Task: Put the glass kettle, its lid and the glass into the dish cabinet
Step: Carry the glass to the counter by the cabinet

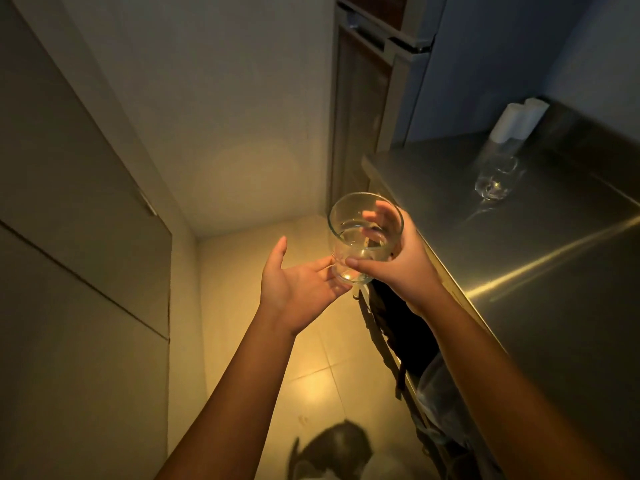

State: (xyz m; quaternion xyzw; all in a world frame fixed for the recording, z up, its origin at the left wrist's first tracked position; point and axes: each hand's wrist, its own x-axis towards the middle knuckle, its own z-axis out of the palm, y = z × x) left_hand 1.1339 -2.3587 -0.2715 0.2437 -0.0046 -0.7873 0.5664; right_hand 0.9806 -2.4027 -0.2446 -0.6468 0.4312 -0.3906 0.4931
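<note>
A clear round glass vessel [363, 237], open at the top, is held up in the air at the middle of the view. My right hand [394, 258] grips it from the right, thumb across the front and fingers showing through the glass. My left hand [298, 278] is open, palm up, with its fingertips touching the vessel's base from the left. A second clear glass piece [493, 178] stands on the steel counter [554, 265] at the right, apart from both hands. I cannot tell which piece is the kettle.
A grey cabinet door [86, 202] with a small handle fills the left. A white cylinder [512, 126] stands at the counter's back. A tall wooden-fronted unit [363, 98] rises beyond the counter. A dark cat [332, 452] sits on the tiled floor [311, 375] below.
</note>
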